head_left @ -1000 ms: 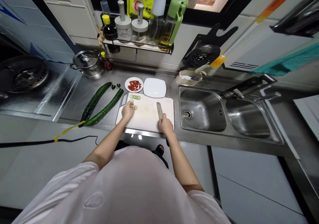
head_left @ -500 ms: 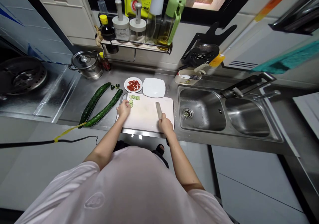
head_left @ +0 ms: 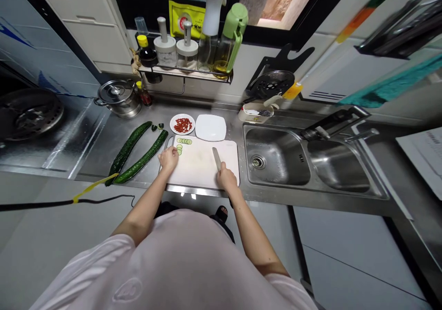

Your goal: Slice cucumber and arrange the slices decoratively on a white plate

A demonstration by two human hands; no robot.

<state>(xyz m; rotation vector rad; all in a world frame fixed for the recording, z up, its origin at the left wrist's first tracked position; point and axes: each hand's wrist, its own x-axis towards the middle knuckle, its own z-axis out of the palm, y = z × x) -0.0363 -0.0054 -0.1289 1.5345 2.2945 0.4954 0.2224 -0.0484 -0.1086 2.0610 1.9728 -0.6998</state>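
Note:
My right hand point(head_left: 227, 177) is wrapped round the handle of a knife point(head_left: 216, 157), whose blade points away over the right part of the white cutting board point(head_left: 196, 169). At the board's left edge, my left hand point(head_left: 169, 158) has its fingers bent and closed beside a short row of cucumber slices point(head_left: 179, 149); whether it pinches one is too small to tell. Another row of slices point(head_left: 184, 141) lies near the board's far left corner. Two long cucumbers point(head_left: 129, 145) rest on the steel counter left of the board, with small cut ends point(head_left: 160, 126) beside them.
Behind the board are a plate of red chopped pieces point(head_left: 183, 124) and a white square plate point(head_left: 210, 127). A lidded pot point(head_left: 119, 98) stands back left, below a shelf of bottles point(head_left: 186, 71). On the right is a double sink point(head_left: 278, 158).
The view has tilted slightly, so the scene sits a little lower. Both hands stay nearly where they were, the knife still in my right hand.

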